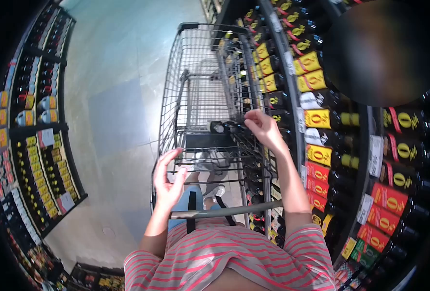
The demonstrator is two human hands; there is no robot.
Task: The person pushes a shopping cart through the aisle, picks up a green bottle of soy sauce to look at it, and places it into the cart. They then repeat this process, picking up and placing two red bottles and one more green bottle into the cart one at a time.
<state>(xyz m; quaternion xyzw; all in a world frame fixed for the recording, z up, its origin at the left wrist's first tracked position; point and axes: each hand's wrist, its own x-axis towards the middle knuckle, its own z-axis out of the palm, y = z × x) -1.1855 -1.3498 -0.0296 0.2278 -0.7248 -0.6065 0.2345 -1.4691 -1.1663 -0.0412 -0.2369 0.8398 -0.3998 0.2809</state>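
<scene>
Striped shirt (234,257), left hand (169,177) splayed open, right hand (263,128) outstretched over bottles (219,127), grip unclear

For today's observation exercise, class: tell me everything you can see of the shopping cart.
The shopping cart is a grey wire-mesh basket with a dark top rim, seen from above, standing in the aisle close beside the right-hand bottle shelf. Its grey handle bar runs across nearest the person. Dark bottles show inside. The right hand reaches over them; the left hand hovers open above its near end.
</scene>
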